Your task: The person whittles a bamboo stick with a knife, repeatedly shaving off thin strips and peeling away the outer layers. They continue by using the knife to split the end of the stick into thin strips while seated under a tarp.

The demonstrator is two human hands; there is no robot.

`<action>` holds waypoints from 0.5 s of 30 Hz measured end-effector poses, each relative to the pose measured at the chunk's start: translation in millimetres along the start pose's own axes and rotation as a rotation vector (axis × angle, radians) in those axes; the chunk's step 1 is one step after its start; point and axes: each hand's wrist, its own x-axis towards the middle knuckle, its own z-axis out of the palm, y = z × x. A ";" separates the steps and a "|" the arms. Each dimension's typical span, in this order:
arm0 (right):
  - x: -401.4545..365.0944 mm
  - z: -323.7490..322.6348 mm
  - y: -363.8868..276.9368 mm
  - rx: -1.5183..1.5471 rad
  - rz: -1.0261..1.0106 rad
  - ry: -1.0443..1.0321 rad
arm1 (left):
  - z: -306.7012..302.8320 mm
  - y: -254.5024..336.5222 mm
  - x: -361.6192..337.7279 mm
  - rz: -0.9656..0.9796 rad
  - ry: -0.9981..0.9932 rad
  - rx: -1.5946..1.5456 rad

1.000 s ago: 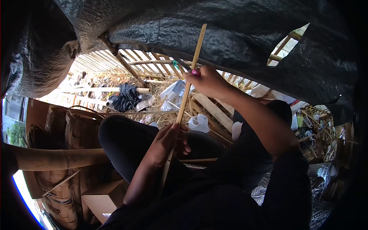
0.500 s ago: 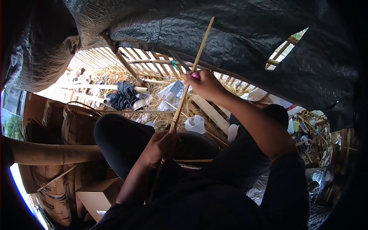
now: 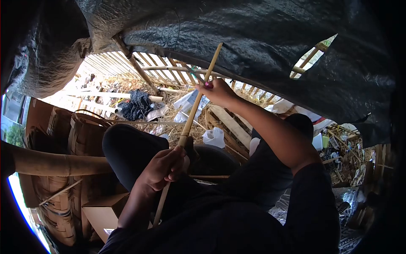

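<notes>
Black sheeting (image 3: 270, 55) hangs beyond; left fingers (image 3: 176, 167) grip bamboo strip (image 3: 193, 112), right fingers (image 3: 215, 94) a knife (image 3: 208, 85).

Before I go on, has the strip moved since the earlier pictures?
Yes. The strip has shifted down and slightly left: its top end now sits nearer the green tie.

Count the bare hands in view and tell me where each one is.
2: the left hand grips the lower half of the bamboo strip; the right hand is farther up the strip, holding a pink item. No other hand shows.
</notes>
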 end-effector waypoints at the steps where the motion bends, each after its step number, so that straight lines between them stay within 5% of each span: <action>1: -0.3 11.1 4.2 0.038 -0.101 0.087 | 2.8 -1.8 -3.1 0.004 0.021 0.038; 8: -22.8 18.6 -12.7 -0.125 0.046 -0.060 | 8.5 -9.2 -40.0 -0.035 0.167 0.094; 12: -63.0 42.2 -20.1 0.063 0.100 -0.328 | -4.8 -41.4 -52.3 -0.075 0.190 0.114; 15: -76.7 69.8 -3.3 0.092 0.267 -0.274 | -3.6 -57.6 -55.3 -0.165 0.200 0.109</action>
